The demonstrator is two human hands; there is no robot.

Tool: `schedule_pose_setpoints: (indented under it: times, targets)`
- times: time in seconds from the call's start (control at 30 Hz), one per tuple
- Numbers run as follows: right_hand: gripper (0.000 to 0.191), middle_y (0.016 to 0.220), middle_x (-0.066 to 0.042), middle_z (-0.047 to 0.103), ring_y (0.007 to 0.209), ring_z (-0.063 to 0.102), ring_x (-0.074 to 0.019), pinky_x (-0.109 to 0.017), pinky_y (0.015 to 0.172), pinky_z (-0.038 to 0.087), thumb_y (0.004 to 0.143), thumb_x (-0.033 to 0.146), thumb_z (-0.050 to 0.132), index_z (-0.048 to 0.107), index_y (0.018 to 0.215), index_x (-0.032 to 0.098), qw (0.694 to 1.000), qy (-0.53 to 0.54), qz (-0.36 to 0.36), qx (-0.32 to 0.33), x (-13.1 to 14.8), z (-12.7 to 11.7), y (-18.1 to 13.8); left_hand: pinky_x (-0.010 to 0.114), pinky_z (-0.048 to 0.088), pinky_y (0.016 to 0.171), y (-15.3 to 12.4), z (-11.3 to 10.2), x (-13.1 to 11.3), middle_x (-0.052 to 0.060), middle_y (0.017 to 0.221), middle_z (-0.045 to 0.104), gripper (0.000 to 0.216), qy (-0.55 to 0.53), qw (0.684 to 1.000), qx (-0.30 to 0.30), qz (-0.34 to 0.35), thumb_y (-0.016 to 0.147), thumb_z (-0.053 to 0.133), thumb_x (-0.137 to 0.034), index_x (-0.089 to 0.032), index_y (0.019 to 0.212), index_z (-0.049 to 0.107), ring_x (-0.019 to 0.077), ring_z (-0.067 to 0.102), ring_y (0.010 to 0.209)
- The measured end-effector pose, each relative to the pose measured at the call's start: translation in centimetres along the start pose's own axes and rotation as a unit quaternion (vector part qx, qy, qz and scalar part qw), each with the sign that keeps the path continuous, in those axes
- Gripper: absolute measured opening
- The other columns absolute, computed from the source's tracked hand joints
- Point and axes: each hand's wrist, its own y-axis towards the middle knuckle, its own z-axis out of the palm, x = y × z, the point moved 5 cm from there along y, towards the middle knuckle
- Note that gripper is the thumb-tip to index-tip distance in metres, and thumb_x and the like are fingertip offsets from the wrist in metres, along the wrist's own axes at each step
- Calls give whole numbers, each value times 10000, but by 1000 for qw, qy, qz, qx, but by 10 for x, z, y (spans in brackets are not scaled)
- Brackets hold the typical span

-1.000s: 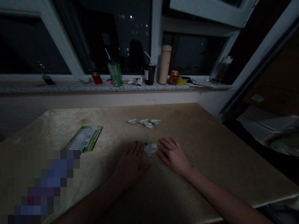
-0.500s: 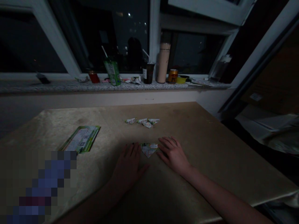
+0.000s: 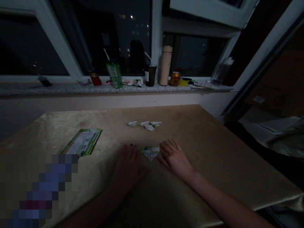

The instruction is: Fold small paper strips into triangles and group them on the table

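Dim counter [image 3: 213, 152] under a dark window. Folded paper triangle [image 3: 150, 153] lies flat, long edge running left-right, tip toward the person. Left hand [image 3: 128, 167] and right hand [image 3: 175, 157] flank it palm-down, fingers open, gripping nothing, equally near.

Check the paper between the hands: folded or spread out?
Folded. The paper lies on the table as a small triangle between the left hand and the right hand.

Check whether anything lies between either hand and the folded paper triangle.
Nothing visible does. The left hand lies flat at one side of the paper triangle, the right hand at the other. The small folded pieces sit farther back on the table.
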Motion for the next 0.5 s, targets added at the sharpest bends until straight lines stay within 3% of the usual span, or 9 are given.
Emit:
schedule_pose_setpoints:
  times: [0.2, 0.33, 0.5]
  targets:
    - [341, 1210, -102, 612, 1187, 485, -243, -467, 1093, 279, 934, 354, 441, 622, 1142, 153, 1000, 13, -12, -3, -1, 2, 0, 535, 139, 1113, 9, -9, 6, 209, 1417, 395, 604, -74, 996, -41, 13, 912, 403, -493, -39, 1300, 495, 368, 353, 1302]
    - [340, 1213, -101, 611, 1187, 486, -240, -461, 1098, 273, 936, 337, 436, 620, 1150, 148, 1000, 16, -14, -5, -1, 4, -1, 393, 297, 1091, 7, 2, -6, 129, 1480, 316, 593, -203, 972, 28, 113, 945, 361, -438, -113, 1435, 288, 238, 320, 1346]
    - [323, 1201, -99, 619, 1177, 490, -248, -468, 1083, 283, 930, 327, 452, 626, 1137, 151, 1000, 24, -3, -10, -2, 3, -1, 424, 274, 1102, 3, 8, -11, 118, 1502, 264, 678, -248, 955, 72, 147, 906, 408, -536, -150, 1445, 269, 255, 268, 1367]
